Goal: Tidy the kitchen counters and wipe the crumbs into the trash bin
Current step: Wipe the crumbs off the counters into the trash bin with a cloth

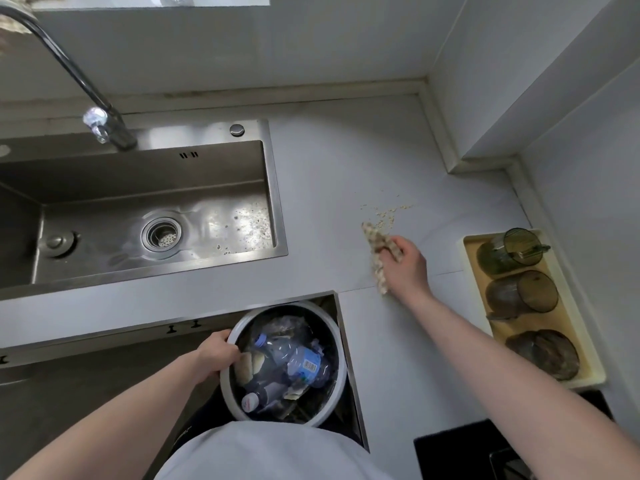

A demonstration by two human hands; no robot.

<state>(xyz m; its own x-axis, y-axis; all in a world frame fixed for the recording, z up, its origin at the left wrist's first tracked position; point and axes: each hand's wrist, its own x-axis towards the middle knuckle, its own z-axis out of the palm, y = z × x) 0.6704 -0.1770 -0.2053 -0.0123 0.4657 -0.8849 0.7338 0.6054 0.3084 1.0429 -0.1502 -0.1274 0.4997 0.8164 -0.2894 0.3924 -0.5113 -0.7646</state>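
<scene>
My right hand (407,265) presses a beige checked cloth (375,249) onto the pale grey counter (346,174). Just beyond the cloth lies a scatter of light crumbs (386,213). My left hand (218,353) grips the left rim of a round white-rimmed trash bin (341,344), held below the counter's front edge, left of the cloth. The bin is lined in black and holds crushed plastic bottles (294,363) and other rubbish.
A steel sink (20,178) with a drain and a curved faucet (104,123) fills the left side. A cream tray (575,323) at the right wall holds three dark glass cups on their sides. A black hob corner (460,448) shows at the bottom right.
</scene>
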